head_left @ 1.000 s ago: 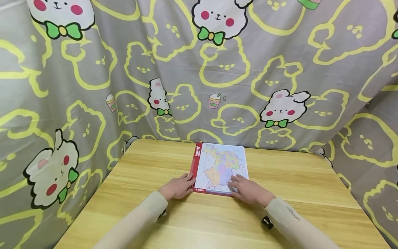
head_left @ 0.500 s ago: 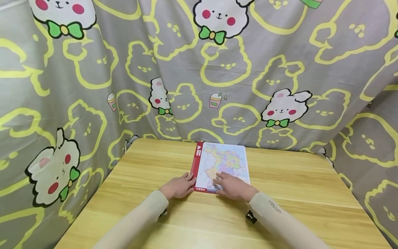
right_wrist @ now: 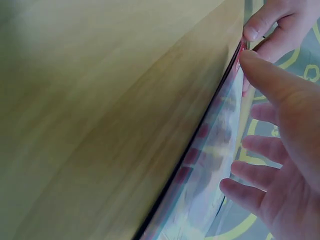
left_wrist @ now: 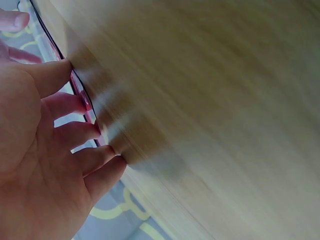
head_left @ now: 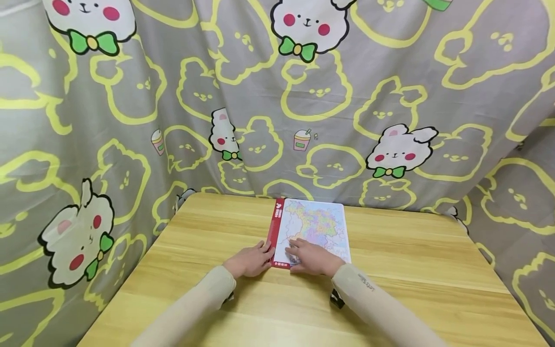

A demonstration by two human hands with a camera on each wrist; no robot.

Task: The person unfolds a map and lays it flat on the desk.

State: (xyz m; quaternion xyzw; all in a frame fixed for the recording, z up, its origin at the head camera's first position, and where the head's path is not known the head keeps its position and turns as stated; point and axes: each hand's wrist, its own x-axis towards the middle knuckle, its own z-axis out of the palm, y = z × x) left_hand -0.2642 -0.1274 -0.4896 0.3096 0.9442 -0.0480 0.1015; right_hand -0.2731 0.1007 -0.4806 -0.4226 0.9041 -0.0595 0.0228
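A thin flat map board [head_left: 318, 219] with a coloured map and a red strip along its left side lies on the wooden table. My left hand [head_left: 251, 260] rests at its near left corner, fingertips on the red edge and the wood beside it. In the left wrist view the left hand's fingers [left_wrist: 100, 177] are spread and slightly bent along that edge. My right hand [head_left: 314, 259] lies over the lower part of the map with fingers extended. From the right wrist view, the right thumb [right_wrist: 262, 75] is at the near edge, close to the left hand, and the board's surface looks glossy.
The wooden table [head_left: 399, 270] extends on every side of the board. A grey curtain [head_left: 260, 82] with yellow outlines and cartoon rabbits hangs behind the table and at both sides. The board's far edge lies near the table's back edge.
My right hand has slid left across the lower part of the map, from its right side toward the left hand. The left hand and the board have stayed about where they were.
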